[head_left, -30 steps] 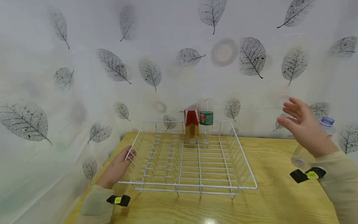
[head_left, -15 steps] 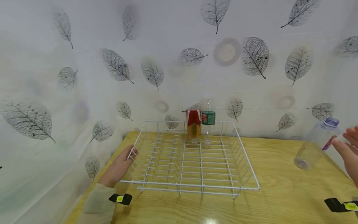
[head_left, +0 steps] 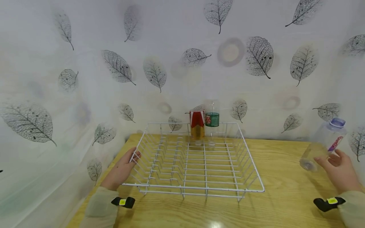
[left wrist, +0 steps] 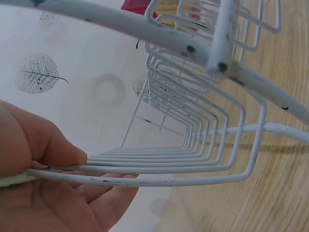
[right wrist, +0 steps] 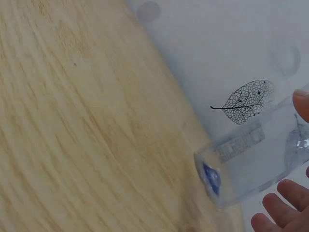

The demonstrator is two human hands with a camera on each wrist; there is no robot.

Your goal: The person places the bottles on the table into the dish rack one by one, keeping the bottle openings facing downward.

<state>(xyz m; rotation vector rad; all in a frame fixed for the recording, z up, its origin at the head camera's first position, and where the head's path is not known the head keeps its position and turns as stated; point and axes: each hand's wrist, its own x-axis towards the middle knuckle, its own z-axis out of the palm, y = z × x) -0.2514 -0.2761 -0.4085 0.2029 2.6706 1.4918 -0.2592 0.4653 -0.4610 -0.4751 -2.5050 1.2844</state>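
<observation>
A white wire dish rack (head_left: 205,189) stands on the wooden table. My left hand (head_left: 121,172) grips its left side, with the thumb (left wrist: 63,152) over a wire and the fingers (left wrist: 108,205) beneath. On the right stands a clear plastic bottle (head_left: 315,150) with a purple, capless neck and a red-and-purple label. My right hand (head_left: 340,171) is at its lower part, thumb on the near side and fingers spread at the other side. In the right wrist view the fingertips (right wrist: 277,210) lie right by the wall of the bottle (right wrist: 251,159).
At the rack's back stand a red-and-gold can (head_left: 197,125) and a clear bottle with a green label (head_left: 212,119). A pale curtain (head_left: 182,85) with leaf prints hangs behind and to the left of the table (head_left: 273,205).
My right hand first moved right, past the bottle and partly out of view, then came back left and down around its lower part. The left hand keeps its hold on the rack.
</observation>
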